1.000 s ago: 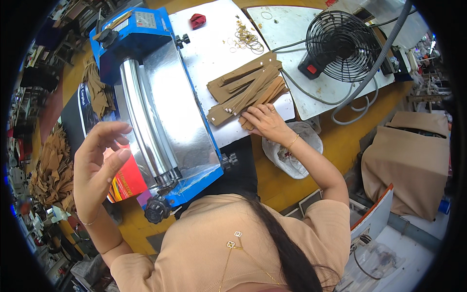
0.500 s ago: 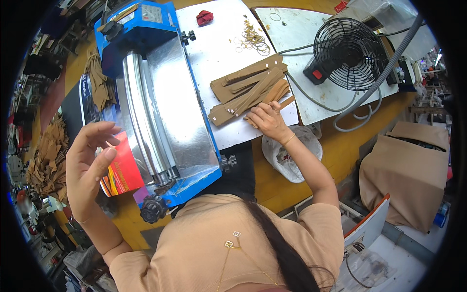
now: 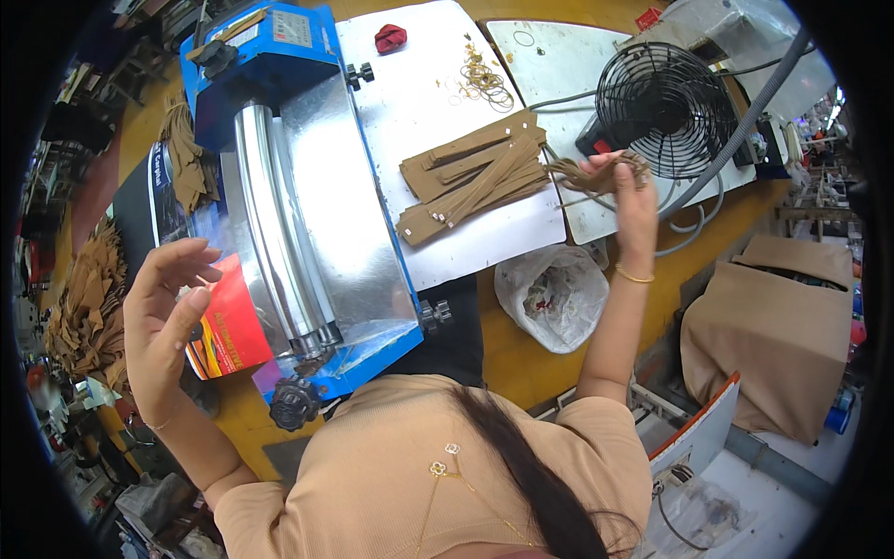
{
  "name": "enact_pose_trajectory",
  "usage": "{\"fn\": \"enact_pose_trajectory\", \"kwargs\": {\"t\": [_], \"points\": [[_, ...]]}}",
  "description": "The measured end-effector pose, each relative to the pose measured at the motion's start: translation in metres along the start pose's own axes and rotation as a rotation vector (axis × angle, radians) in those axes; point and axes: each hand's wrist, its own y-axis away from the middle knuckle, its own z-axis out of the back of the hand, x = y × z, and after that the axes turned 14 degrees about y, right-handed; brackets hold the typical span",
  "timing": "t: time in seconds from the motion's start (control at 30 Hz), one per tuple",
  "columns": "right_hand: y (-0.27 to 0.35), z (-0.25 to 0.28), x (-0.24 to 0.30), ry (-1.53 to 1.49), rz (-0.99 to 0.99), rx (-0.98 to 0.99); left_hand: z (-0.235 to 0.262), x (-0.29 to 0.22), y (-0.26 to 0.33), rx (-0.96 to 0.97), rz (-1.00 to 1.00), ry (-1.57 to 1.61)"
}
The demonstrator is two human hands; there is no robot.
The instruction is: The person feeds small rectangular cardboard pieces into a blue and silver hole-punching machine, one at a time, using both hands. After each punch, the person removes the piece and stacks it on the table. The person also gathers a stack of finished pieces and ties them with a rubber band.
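Tan cloth covers the shoulders of a person leaning over a yellow bench (image 3: pixel 521 359), dark hair falling forward. Nearest on the left, the left hand (image 3: pixel 168 312) is raised with fingers spread and slack, gripping nothing, just beside a red card (image 3: pixel 228 326) propped against the blue roller machine (image 3: pixel 298 214) at the bench's near left edge. A white bag (image 3: pixel 549 293) slumps at the near edge, within reach for scraps. Beyond it, brown strips (image 3: pixel 470 177) lie fanned on a grey sheet (image 3: pixel 419 102) beside the roller, apparently laid out for feeding. The right hand (image 3: pixel 633 200) is lifted over the far right of the bench, fingers pinched shut on a small strip bundle (image 3: pixel 596 172) before a black fan (image 3: pixel 666 107).
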Motion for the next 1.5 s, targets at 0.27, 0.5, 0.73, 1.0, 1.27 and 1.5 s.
{"fn": "enact_pose_trajectory", "kwargs": {"t": [0.27,0.5,0.73,1.0,1.27,1.5], "points": [[-0.073,0.015,0.074,0.640,0.180,0.835,0.014,0.011,0.024,-0.096,0.032,0.056],[-0.163,-0.159,0.007,0.825,0.179,1.443,0.023,0.018,0.059,-0.253,0.035,0.084],[-0.161,-0.159,-0.027,0.602,0.149,1.194,0.041,0.026,0.060,-0.273,0.029,0.142],[-0.150,-0.126,-0.037,0.654,0.022,0.778,0.041,0.047,0.024,-0.186,0.041,0.211],[-0.131,-0.136,-0.024,0.977,0.189,0.660,0.058,0.064,0.026,-0.234,0.028,0.283],[-0.088,-0.155,-0.026,1.117,0.403,0.438,0.056,0.084,0.024,-0.293,0.049,0.318]]}}
